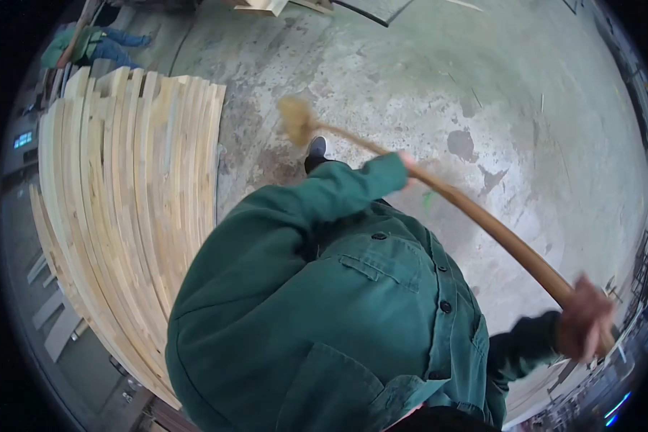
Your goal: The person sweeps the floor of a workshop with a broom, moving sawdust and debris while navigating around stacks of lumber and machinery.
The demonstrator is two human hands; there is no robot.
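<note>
A broom slants across the centre. The right hand, lower right, has its fingers closed round the handle's end. The left hand grips it midway. The blurred bristles are upper centre, near stacked planks.

Blocked on the left by a broad stack of planks, close beside the body. Passable ahead and to the right over open concrete floor. Crossed there diagonally by a broom handle, brush head just beside a shoe. Occupied beyond the stack, far left, by another person. Hemmed at the far edge by timber pieces.
</note>
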